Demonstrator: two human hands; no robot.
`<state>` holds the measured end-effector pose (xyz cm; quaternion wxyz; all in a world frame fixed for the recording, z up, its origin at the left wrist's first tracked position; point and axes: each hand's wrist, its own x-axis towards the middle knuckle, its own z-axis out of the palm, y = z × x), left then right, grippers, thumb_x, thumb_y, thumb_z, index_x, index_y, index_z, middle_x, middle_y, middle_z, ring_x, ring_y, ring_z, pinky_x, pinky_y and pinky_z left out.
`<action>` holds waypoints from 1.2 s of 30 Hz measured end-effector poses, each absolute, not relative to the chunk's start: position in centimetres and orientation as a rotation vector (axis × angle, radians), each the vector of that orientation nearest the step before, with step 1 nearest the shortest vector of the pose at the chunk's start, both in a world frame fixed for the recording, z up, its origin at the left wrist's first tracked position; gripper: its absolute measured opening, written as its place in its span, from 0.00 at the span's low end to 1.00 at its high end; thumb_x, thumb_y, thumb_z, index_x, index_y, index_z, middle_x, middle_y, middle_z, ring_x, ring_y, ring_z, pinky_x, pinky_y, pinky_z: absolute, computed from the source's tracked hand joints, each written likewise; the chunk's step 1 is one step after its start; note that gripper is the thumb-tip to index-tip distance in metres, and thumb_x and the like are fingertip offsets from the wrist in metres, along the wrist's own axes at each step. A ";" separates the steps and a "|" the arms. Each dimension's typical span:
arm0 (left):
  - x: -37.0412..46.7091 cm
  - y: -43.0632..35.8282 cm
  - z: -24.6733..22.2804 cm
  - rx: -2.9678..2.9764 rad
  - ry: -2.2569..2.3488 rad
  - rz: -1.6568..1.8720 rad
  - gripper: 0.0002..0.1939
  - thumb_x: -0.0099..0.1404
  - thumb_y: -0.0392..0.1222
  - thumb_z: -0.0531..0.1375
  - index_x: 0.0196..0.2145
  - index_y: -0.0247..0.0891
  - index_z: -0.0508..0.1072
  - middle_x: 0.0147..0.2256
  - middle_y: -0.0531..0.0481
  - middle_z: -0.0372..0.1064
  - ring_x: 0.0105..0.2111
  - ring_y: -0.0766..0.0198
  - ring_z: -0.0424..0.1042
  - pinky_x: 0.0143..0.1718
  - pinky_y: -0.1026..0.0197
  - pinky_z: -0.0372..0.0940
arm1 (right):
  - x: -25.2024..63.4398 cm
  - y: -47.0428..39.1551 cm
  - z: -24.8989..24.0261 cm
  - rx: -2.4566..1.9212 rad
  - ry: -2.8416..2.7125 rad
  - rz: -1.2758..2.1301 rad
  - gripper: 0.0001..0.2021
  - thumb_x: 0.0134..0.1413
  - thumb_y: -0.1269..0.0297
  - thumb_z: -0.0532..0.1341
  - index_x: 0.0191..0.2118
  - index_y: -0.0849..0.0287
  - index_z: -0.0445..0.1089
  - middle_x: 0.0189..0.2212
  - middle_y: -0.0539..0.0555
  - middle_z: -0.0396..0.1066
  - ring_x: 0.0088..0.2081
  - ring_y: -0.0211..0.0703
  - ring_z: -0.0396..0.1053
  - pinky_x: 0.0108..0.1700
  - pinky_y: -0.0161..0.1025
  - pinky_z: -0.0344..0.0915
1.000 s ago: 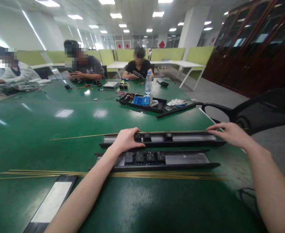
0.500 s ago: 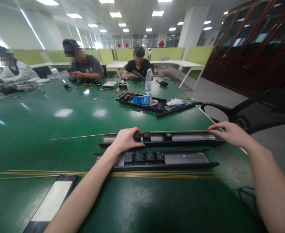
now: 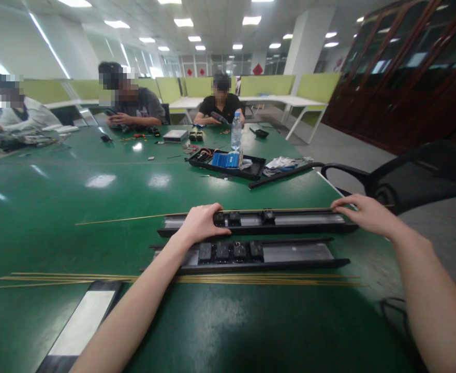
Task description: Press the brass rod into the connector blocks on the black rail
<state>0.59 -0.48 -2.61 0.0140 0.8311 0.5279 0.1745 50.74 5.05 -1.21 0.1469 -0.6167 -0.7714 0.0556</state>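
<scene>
Two black channel rails with pale metal floors lie side by side on the table. My left hand (image 3: 202, 224) grips the far rail (image 3: 309, 228) across its width, thumb on the near side, covering part of it and a black block inside. Two more black blocks stand in that rail, one being a lone block (image 3: 268, 217) further right. Along its far edge runs a thin brass-coloured rod (image 3: 122, 220), sticking out past the left end. At the right end my right hand (image 3: 362, 210) pinches this rod. Several black blocks (image 3: 222, 252) sit in the near rail (image 3: 297, 265).
Several loose brass-coloured rods (image 3: 251, 280) lie in front of the near rail. A black-and-white flat panel (image 3: 82, 321) is at front left. Further back are a black tray (image 3: 255, 171), a water bottle (image 3: 236, 132) and gloves (image 3: 280, 166). Co-workers sit across the table; a chair (image 3: 417, 166) stands right.
</scene>
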 end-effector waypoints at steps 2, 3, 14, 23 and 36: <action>0.6 -0.5 -2.6 2.583 1.644 0.543 0.32 0.54 0.69 0.65 0.46 0.43 0.73 0.41 0.46 0.79 0.41 0.48 0.78 0.39 0.55 0.67 | 50.7 5.1 -1.2 -1.774 -2.218 0.163 0.17 0.54 0.51 0.57 0.38 0.55 0.78 0.42 0.57 0.77 0.47 0.54 0.72 0.52 0.47 0.65; 0.6 -0.5 -2.5 2.581 1.645 0.539 0.32 0.54 0.69 0.65 0.46 0.43 0.73 0.41 0.46 0.79 0.41 0.48 0.78 0.38 0.55 0.67 | 50.7 5.1 -1.2 -1.770 -2.216 0.163 0.17 0.54 0.51 0.56 0.37 0.55 0.77 0.42 0.57 0.77 0.47 0.53 0.72 0.52 0.47 0.65; 0.6 -0.6 -2.3 2.574 1.647 0.540 0.31 0.54 0.68 0.65 0.46 0.43 0.73 0.41 0.46 0.79 0.40 0.50 0.78 0.38 0.56 0.67 | 50.8 4.3 0.1 -1.987 -1.929 -0.052 0.21 0.59 0.58 0.49 0.43 0.56 0.79 0.48 0.59 0.77 0.49 0.54 0.72 0.48 0.45 0.64; 0.6 -0.7 -2.3 2.591 1.648 0.542 0.31 0.54 0.68 0.65 0.45 0.43 0.73 0.40 0.47 0.79 0.40 0.50 0.78 0.37 0.57 0.66 | 47.4 3.8 0.6 -1.726 -1.990 -0.190 0.23 0.63 0.50 0.54 0.53 0.57 0.76 0.50 0.61 0.76 0.50 0.53 0.71 0.52 0.45 0.64; 0.6 -0.9 -2.0 2.581 1.649 0.635 0.35 0.53 0.71 0.64 0.48 0.42 0.73 0.47 0.45 0.78 0.46 0.50 0.77 0.44 0.55 0.68 | 37.8 2.4 0.7 -1.177 -2.267 -0.198 0.20 0.65 0.56 0.54 0.57 0.53 0.71 0.51 0.58 0.75 0.55 0.55 0.69 0.59 0.57 0.63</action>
